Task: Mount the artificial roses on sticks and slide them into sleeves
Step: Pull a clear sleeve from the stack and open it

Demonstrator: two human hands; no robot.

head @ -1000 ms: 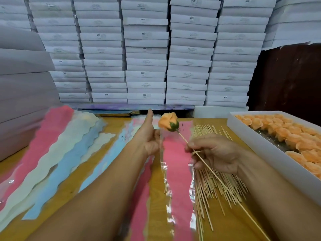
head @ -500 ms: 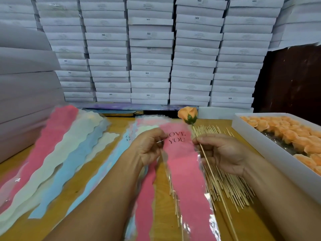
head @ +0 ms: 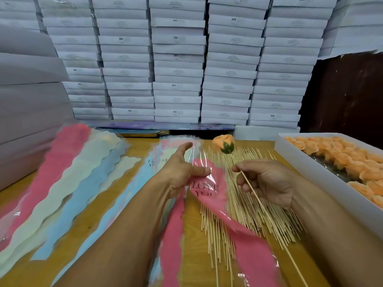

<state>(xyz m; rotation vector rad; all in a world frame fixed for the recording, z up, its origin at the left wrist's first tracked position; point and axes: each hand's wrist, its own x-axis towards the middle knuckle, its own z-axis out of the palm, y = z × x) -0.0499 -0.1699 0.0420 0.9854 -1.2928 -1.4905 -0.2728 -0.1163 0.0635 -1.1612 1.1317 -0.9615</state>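
Observation:
An orange artificial rose (head: 224,142) with a green base sits on top of a thin wooden stick (head: 269,220). My right hand (head: 267,181) pinches that stick just below the flower, and the stick's tail runs down to the lower right. My left hand (head: 180,168) pinches the clear top edge of a pink "LOVE YOU" sleeve (head: 209,195), thumb on the plastic and index finger raised. The sleeve slants across the pile of sticks, its mouth to the left of the rose. The rose is outside the sleeve.
Loose wooden sticks (head: 238,206) lie in a pile on the wooden table (head: 192,235). A white box (head: 331,183) at the right holds several orange roses (head: 342,156). Pink, cream and blue sleeves (head: 68,168) fan out at the left. Stacked white boxes (head: 176,69) wall off the back.
My right hand has carried the rose on its stick to the right, off the sleeve. My left hand has shifted its hold to the sleeve's clear top edge, and the sleeve now slants rightward.

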